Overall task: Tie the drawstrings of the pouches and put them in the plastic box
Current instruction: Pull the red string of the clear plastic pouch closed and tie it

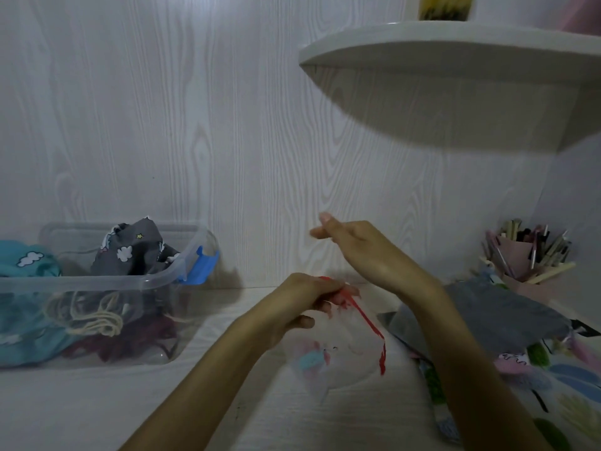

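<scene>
A sheer white pouch [328, 356] with a pink and blue print hangs over the white table, gathered at its neck in my left hand [302, 307]. Its red drawstring [374, 330] trails down to the right of that hand. My right hand [361, 249] is raised above and right of the pouch, fingers loosely extended to the left, and I cannot see a string in it. The clear plastic box [97, 281] with a blue latch stands at the left and holds a grey cloud-print pouch [133, 252], a teal pouch [26, 271] and dark red ones.
Under my right forearm, a grey pouch [500, 314] lies on patterned pouches [553, 379] at the right. A pink holder of sticks and pens [527, 255] stands in the back right corner. A curved white shelf [455, 60] juts out overhead at the right.
</scene>
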`<state>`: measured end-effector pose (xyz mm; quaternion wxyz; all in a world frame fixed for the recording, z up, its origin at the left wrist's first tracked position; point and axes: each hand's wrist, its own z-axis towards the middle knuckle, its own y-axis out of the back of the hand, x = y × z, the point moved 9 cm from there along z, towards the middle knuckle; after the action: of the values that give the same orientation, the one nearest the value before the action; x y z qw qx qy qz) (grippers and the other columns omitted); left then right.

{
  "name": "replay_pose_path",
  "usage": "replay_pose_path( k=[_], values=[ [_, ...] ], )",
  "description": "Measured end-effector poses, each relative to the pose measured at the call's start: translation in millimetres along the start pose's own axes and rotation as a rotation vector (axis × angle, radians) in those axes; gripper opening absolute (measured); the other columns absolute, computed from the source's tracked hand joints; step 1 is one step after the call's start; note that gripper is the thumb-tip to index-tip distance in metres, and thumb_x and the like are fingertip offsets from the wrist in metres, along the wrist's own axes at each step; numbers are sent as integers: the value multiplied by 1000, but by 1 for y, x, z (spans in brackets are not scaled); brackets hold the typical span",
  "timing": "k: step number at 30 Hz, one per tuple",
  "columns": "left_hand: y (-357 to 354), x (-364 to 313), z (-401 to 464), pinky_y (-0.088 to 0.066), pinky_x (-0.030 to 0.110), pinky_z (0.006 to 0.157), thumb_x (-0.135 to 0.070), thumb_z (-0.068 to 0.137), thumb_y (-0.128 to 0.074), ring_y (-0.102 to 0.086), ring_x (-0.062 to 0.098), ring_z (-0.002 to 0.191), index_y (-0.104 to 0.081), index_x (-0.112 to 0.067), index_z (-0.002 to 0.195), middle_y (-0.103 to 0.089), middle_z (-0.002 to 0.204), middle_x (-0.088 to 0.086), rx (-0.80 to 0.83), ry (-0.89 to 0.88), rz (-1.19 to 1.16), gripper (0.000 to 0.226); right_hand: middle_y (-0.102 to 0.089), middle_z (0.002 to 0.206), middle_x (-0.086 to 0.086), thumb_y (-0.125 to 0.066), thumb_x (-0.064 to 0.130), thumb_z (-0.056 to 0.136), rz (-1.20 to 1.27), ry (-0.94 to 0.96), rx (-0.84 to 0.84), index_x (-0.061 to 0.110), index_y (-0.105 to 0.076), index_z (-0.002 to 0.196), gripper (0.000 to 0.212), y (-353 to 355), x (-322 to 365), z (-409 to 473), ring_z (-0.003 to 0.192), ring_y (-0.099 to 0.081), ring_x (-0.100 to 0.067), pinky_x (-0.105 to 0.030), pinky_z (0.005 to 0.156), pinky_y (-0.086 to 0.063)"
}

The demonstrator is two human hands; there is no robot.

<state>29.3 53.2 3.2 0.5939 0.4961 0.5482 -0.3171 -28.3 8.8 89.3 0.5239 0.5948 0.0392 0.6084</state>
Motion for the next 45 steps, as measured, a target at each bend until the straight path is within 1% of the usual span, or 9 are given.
replay_pose_path(
  k=[2, 7, 11, 18, 23, 29, 36, 40, 45],
  values=[
    [7, 9, 4, -24, 15, 43, -29, 93, -54, -45, 3, 59, -77, -18, 88, -59, 63, -10, 14, 71, -240, 26, -58, 129, 2, -32, 43, 99, -43, -61, -36, 19, -56, 125, 42, 9, -17, 3, 111, -56, -13, -21, 89, -35],
    [18, 4, 6, -24, 13, 40, -28, 92, -54, -47, 2, 60, -73, -12, 101, -60, 70, -9, 22, 31, -343, 26, -52, 129, 5, -62, 26, 89, -135, -265, 365, 23, -42, 134, 50, -10, -49, -14, 86, -66, -12, -18, 65, -50],
    [27, -11, 4, -27, 15, 45, -35, 93, -53, -47, 4, 71, -74, -21, 103, -60, 79, -12, -40, -98, -284, 27, -53, 113, 1, -72, 19, 80, -104, -232, 133, 20, -52, 112, 38, 6, -44, -7, 81, -65, -17, -31, 72, -56],
    [46, -27, -3, -34, 15, 52, -40, 92, -51, -58, 0, 80, -73, -30, 103, -68, 93, -8, -89, -211, -201, 26, -69, 97, -5, -64, 23, 88, -11, -167, 141, 15, -66, 104, 18, -5, -31, -5, 78, -70, -23, -43, 75, -57],
    [53, -17, -1, -32, 14, 49, -33, 89, -57, -56, -1, 68, -73, -21, 99, -70, 85, -10, -42, -122, -240, 23, -74, 79, -2, -63, 20, 88, 178, -92, -43, 12, -67, 93, 11, 19, -20, -4, 69, -70, -10, -17, 56, -53],
    [57, -15, -1, -37, 8, 40, -27, 63, -73, -65, -1, 66, -75, -16, 87, -74, 88, -1, -101, -98, -516, 27, -66, 57, 3, -64, 22, 87, 173, -27, 150, 15, -69, 85, 9, 13, 3, -16, 47, -54, -4, -13, 50, -45],
    [56, -21, -7, -36, 16, 58, -17, 69, -76, -66, 1, 83, -75, -23, 85, -75, 92, -6, -104, -138, -295, 17, -72, 82, 9, -57, 38, 89, -63, -14, 110, 31, -74, 88, 19, 28, -6, -19, 60, -57, 2, -7, 56, -41],
    [51, -25, -9, -40, 20, 69, -19, 74, -74, -64, 4, 89, -75, -26, 93, -75, 93, -7, -95, -173, -175, 20, -66, 92, 13, -58, 25, 91, -73, 44, 80, 37, -66, 102, 18, 11, -10, -5, 78, -62, -3, -21, 78, -49],
    [56, -31, -13, -41, 22, 72, -20, 75, -72, -65, 8, 87, -75, -31, 89, -75, 91, -5, -124, -224, -146, 18, -69, 94, 7, -62, 22, 89, -1, 115, 35, 29, -69, 111, 24, 2, -6, -1, 79, -67, -14, -31, 81, -56]
  ],
)
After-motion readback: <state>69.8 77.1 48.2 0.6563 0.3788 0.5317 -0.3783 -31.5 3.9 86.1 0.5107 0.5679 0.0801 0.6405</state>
